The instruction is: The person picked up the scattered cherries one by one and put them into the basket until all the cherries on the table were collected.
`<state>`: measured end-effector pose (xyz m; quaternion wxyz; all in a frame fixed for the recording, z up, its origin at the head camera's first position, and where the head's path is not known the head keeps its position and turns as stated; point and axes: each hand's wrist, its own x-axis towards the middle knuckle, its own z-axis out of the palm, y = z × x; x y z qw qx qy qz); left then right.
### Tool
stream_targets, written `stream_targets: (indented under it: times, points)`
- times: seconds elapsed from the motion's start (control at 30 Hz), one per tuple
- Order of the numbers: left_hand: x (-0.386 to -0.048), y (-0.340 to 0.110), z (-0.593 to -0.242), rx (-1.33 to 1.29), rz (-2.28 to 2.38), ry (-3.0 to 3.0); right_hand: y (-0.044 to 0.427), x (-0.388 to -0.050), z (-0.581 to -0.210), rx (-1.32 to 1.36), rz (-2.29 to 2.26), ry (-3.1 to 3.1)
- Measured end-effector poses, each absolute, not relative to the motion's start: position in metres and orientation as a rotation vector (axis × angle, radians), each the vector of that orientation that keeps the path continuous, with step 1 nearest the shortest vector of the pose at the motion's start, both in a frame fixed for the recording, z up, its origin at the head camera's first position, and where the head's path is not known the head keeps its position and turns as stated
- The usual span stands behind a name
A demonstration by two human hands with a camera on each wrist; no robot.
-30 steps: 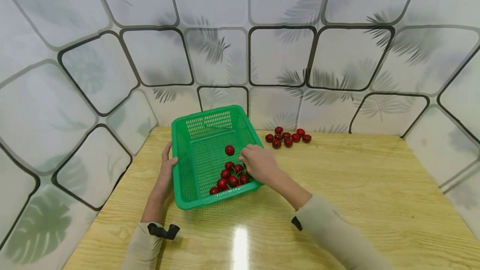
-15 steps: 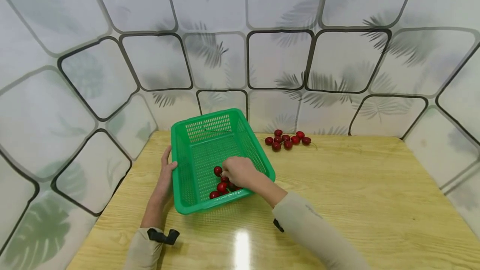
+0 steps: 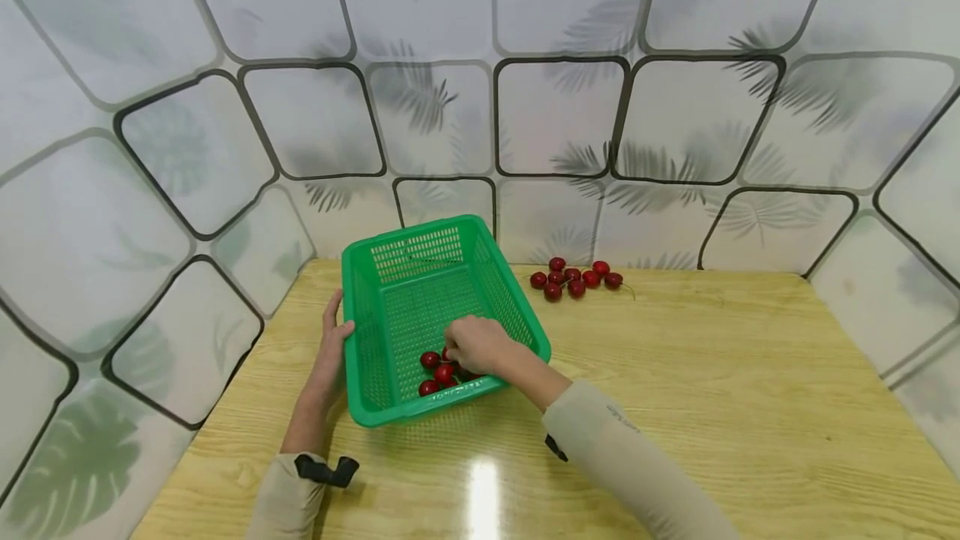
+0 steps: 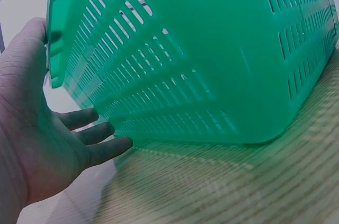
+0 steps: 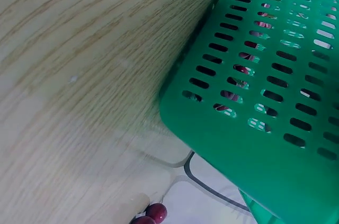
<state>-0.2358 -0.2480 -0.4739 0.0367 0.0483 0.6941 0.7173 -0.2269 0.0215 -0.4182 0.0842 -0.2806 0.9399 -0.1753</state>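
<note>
Several dark red cherries (image 3: 444, 373) lie at the near end of a green perforated plastic basket (image 3: 420, 294). My right hand (image 3: 483, 347) reaches in over the basket's right side. Its curled fingers are down among the cherries and hide some of them; whether they pinch one cannot be seen. One cherry (image 3: 430, 360) sits just left of those fingertips. On the basket's left side, my left hand (image 3: 330, 357) has its thumb against the rim. In the left wrist view, nearly straight fingers (image 4: 108, 151) of that hand touch the outer wall.
More cherries (image 3: 576, 277) form a loose group on the wooden table (image 3: 712, 373), right of the basket near the wall. A patterned wall covering (image 3: 562, 115) rises behind the table and at both sides. The right wrist view shows two cherries (image 5: 156, 213) beyond the basket.
My right hand has moved left and deeper into the basket, over the cherries, then stayed there. A single cherry has shifted left and nearer to me. My left hand keeps its place.
</note>
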Motion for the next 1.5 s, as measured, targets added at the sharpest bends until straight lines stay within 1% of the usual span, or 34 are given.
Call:
stream_targets:
  times: [0.53, 1.2, 1.33, 1.5]
  points:
    - [-0.235, -0.247, -0.471, 0.114, 2.168, 2.147, 0.023, -0.227, -0.418, -0.877, -0.623, 2.799]
    - [-0.235, -0.247, -0.467, 0.173, 2.15, 2.129, 0.025, -0.225, -0.415, -0.893, -0.67, 2.841]
    - [-0.234, -0.247, -0.466, 0.174, 2.159, 2.103, 0.029, -0.227, -0.414, -0.884, -0.828, 2.866]
    - [-0.234, -0.247, -0.466, 0.163, 2.151, 2.123, 0.048, -0.234, -0.407, -0.801, -1.225, 2.915]
